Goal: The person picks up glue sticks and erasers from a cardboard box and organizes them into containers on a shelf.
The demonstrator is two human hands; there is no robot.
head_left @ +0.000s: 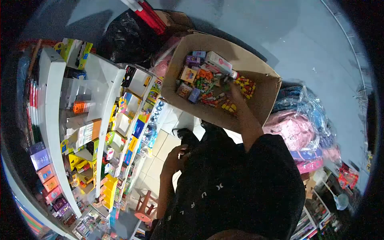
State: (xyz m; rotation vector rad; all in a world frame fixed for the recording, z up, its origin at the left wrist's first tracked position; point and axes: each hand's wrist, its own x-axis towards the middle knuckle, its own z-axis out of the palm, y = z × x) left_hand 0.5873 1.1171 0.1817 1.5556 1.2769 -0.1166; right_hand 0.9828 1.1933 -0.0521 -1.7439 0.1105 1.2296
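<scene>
While the right hand reaches into the cardboard box of small packets, grip hidden; left hand curled at the chest, contents unclear; picking step; next needs a clean pinch.

Dim, bluish indoor light; heavy fisheye warping, black vignette, slightly soft detail.
</scene>
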